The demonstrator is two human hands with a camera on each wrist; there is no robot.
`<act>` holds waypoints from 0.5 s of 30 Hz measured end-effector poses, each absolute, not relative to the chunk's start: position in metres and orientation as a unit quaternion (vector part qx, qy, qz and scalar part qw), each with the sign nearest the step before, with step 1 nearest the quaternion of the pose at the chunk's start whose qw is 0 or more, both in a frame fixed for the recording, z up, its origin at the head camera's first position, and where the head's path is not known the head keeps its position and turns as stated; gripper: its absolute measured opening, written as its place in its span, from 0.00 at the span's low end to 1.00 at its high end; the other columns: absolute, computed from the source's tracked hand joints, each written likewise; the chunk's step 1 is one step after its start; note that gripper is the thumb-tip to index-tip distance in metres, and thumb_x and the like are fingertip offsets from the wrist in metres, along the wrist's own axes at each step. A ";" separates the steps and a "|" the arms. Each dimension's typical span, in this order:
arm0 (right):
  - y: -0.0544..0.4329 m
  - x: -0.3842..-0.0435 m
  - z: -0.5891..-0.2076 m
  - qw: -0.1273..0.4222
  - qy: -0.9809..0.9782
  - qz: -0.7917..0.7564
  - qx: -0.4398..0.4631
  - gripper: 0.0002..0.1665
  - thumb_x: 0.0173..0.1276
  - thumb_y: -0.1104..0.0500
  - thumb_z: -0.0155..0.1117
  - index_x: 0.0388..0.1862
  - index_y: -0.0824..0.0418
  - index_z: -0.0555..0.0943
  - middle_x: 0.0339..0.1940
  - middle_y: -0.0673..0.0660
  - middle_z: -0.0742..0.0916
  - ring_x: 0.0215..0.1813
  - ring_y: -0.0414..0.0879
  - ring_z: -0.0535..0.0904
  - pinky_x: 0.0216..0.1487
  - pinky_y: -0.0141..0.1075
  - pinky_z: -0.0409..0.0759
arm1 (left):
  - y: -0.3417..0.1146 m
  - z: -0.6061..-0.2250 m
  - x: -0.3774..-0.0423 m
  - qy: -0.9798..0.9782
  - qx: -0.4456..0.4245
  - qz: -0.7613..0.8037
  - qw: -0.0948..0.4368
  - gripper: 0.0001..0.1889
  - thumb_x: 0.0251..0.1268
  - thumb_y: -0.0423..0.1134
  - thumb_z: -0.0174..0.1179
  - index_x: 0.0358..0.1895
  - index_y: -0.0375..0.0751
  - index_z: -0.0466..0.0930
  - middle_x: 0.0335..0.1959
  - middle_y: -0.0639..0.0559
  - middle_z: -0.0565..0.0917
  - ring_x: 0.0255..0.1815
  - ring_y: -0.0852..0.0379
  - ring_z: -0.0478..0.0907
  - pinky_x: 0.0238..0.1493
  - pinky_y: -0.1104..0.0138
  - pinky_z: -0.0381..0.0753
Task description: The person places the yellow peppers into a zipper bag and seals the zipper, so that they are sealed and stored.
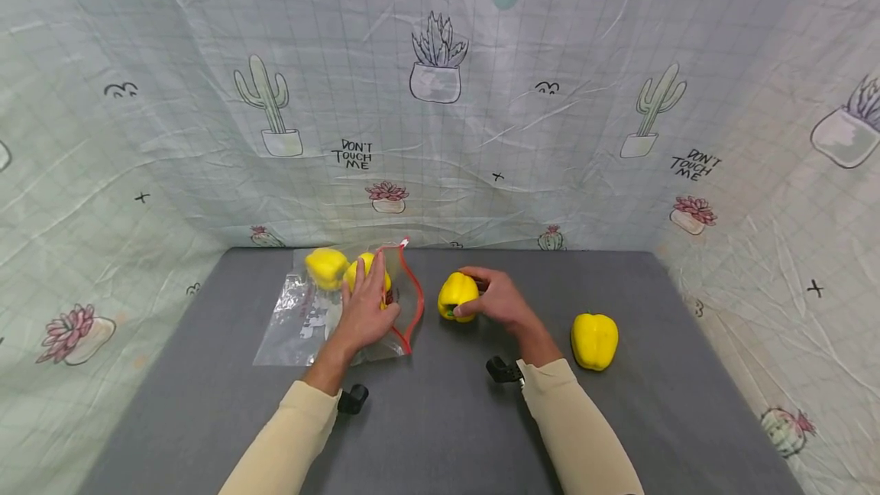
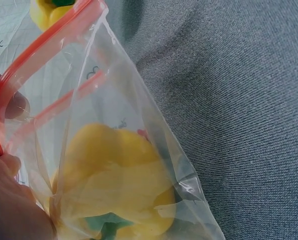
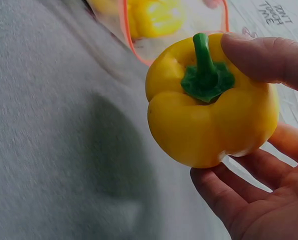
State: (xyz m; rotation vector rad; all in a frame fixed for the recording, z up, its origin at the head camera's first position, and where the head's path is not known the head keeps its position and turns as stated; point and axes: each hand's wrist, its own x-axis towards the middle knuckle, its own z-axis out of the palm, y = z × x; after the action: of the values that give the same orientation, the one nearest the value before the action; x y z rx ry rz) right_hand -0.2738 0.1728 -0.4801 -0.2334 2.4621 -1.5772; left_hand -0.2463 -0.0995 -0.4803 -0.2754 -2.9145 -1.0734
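A clear zip bag with a red zip edge lies on the table with two yellow bell peppers inside, a far one and one partly covered by my left hand. That hand lies over the bag's mouth and holds one lip of it. In the left wrist view the fingers are at the red zip, and the mouth gapes. My right hand grips another yellow bell pepper between thumb and fingers, just right of the bag's mouth. Its green stem points toward the bag.
One more yellow bell pepper stands on the grey table, right of my right forearm. A cactus-print curtain closes off the back and both sides. Black straps with small mounts sit on both wrists.
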 end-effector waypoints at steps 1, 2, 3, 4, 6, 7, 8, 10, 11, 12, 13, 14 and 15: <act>0.171 -0.274 -0.482 0.104 0.834 -0.535 -0.083 0.46 0.51 0.63 0.82 0.72 0.61 0.77 0.65 0.65 0.84 0.59 0.59 0.81 0.60 0.49 0.82 | -0.099 -0.481 -0.246 -0.935 -0.088 -0.344 0.011 0.50 0.63 0.41 0.52 0.87 0.44 0.37 0.89 0.46 0.44 0.89 0.39 0.28 0.80 0.29 0.30; 0.168 -0.273 -0.482 0.105 0.834 -0.535 -0.086 0.46 0.51 0.63 0.82 0.72 0.60 0.78 0.65 0.65 0.84 0.59 0.58 0.81 0.60 0.49 0.82 | -0.099 -0.481 -0.246 -0.935 -0.087 -0.344 0.012 0.50 0.62 0.41 0.52 0.87 0.44 0.37 0.89 0.46 0.44 0.89 0.39 0.28 0.80 0.29 0.30; 0.166 -0.273 -0.483 0.104 0.834 -0.534 -0.090 0.45 0.51 0.63 0.82 0.72 0.61 0.78 0.64 0.65 0.85 0.58 0.58 0.81 0.59 0.48 0.83 | -0.099 -0.481 -0.246 -0.935 -0.086 -0.344 0.013 0.50 0.62 0.41 0.52 0.87 0.44 0.37 0.89 0.46 0.44 0.89 0.40 0.28 0.80 0.29 0.30; 0.163 -0.272 -0.483 0.105 0.833 -0.535 -0.094 0.45 0.51 0.63 0.82 0.71 0.60 0.78 0.64 0.64 0.85 0.58 0.58 0.81 0.59 0.48 0.83 | -0.098 -0.481 -0.246 -0.935 -0.084 -0.345 0.014 0.50 0.62 0.41 0.52 0.87 0.44 0.37 0.89 0.47 0.44 0.89 0.40 0.28 0.80 0.29 0.30; 0.156 -0.271 -0.483 0.108 0.830 -0.537 -0.103 0.44 0.51 0.62 0.82 0.70 0.60 0.79 0.63 0.64 0.85 0.57 0.57 0.81 0.58 0.47 0.83 | -0.098 -0.481 -0.246 -0.934 -0.082 -0.347 0.015 0.50 0.62 0.41 0.52 0.87 0.45 0.37 0.89 0.47 0.44 0.90 0.41 0.28 0.81 0.30 0.30; 0.153 -0.271 -0.483 0.108 0.829 -0.539 -0.108 0.44 0.50 0.62 0.82 0.70 0.60 0.79 0.63 0.64 0.85 0.57 0.57 0.81 0.58 0.47 0.83 | -0.097 -0.482 -0.246 -0.934 -0.081 -0.347 0.014 0.50 0.62 0.41 0.52 0.87 0.45 0.37 0.89 0.47 0.43 0.90 0.41 0.28 0.81 0.30 0.29; 0.150 -0.271 -0.483 0.107 0.827 -0.540 -0.112 0.44 0.50 0.62 0.82 0.70 0.61 0.79 0.63 0.64 0.85 0.57 0.57 0.81 0.58 0.47 0.83 | -0.097 -0.482 -0.246 -0.935 -0.080 -0.346 0.015 0.50 0.63 0.41 0.52 0.87 0.45 0.37 0.89 0.48 0.43 0.90 0.42 0.28 0.81 0.30 0.29; 0.144 -0.270 -0.483 0.106 0.823 -0.545 -0.119 0.44 0.50 0.62 0.82 0.70 0.60 0.80 0.63 0.63 0.85 0.58 0.57 0.81 0.58 0.47 0.83 | -0.096 -0.482 -0.246 -0.935 -0.079 -0.344 0.016 0.50 0.63 0.41 0.53 0.87 0.45 0.37 0.89 0.48 0.43 0.90 0.42 0.28 0.81 0.30 0.29; 0.141 -0.270 -0.483 0.104 0.821 -0.547 -0.122 0.44 0.49 0.62 0.82 0.70 0.60 0.80 0.63 0.63 0.85 0.58 0.57 0.81 0.58 0.47 0.83 | -0.096 -0.482 -0.246 -0.936 -0.079 -0.344 0.017 0.50 0.63 0.41 0.53 0.87 0.45 0.37 0.89 0.47 0.44 0.90 0.42 0.28 0.81 0.30 0.29; 0.138 -0.270 -0.484 0.102 0.819 -0.550 -0.127 0.44 0.49 0.62 0.82 0.69 0.60 0.80 0.63 0.63 0.85 0.58 0.57 0.81 0.58 0.47 0.83 | -0.095 -0.482 -0.246 -0.935 -0.079 -0.344 0.018 0.50 0.63 0.41 0.53 0.87 0.44 0.37 0.89 0.47 0.44 0.90 0.42 0.28 0.81 0.30 0.29; 0.135 -0.271 -0.485 0.102 0.817 -0.552 -0.130 0.44 0.49 0.62 0.82 0.69 0.60 0.80 0.63 0.63 0.85 0.58 0.57 0.82 0.58 0.46 0.83 | -0.095 -0.482 -0.246 -0.936 -0.079 -0.343 0.019 0.50 0.64 0.41 0.53 0.87 0.44 0.37 0.89 0.47 0.44 0.90 0.41 0.29 0.81 0.30 0.29; 0.132 -0.271 -0.487 0.102 0.814 -0.555 -0.134 0.44 0.50 0.62 0.82 0.69 0.60 0.80 0.64 0.62 0.85 0.58 0.57 0.82 0.58 0.46 0.83 | -0.095 -0.483 -0.246 -0.936 -0.079 -0.343 0.020 0.50 0.64 0.42 0.54 0.87 0.44 0.37 0.89 0.47 0.44 0.90 0.41 0.29 0.81 0.30 0.29; 0.129 -0.271 -0.488 0.104 0.811 -0.559 -0.138 0.44 0.50 0.62 0.82 0.69 0.60 0.79 0.64 0.62 0.85 0.58 0.57 0.82 0.58 0.45 0.83 | -0.095 -0.483 -0.246 -0.935 -0.079 -0.344 0.022 0.50 0.64 0.41 0.54 0.87 0.44 0.37 0.89 0.46 0.44 0.90 0.41 0.29 0.80 0.30 0.29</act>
State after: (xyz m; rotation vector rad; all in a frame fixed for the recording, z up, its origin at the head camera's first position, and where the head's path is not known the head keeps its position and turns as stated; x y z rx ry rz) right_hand -0.2711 0.1290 -0.4875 -0.4062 2.3928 -1.6484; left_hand -0.2458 -0.0947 -0.4830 -0.2440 -2.8993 -1.0654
